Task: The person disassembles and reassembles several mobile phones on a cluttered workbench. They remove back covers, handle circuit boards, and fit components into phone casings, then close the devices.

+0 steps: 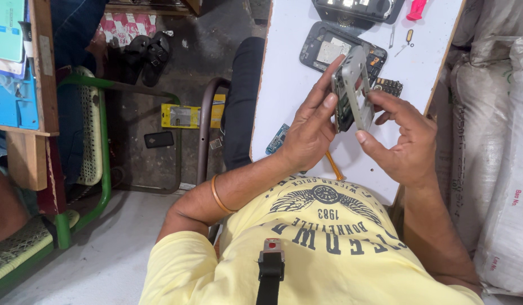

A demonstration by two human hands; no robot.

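The left hand (309, 133) and the right hand (405, 138) are both gripping a grey phone frame (351, 90), holding it tilted on edge above the white table (284, 73), clear of the surface. The left thumb and fingers are pinching its near side while the right fingers are closing on its lower end and back. Judging from the parts lying about, the disassembly is looking well advanced: a dark phone housing (329, 48) is lying open on the table just behind the hands, another opened phone body (357, 8) is sitting at the far edge, a small keypad board (390, 86) is resting beside the frame, and a small blue circuit board (277, 139) is lying near the left wrist. A red-handled tool (416, 8) is lying untouched.
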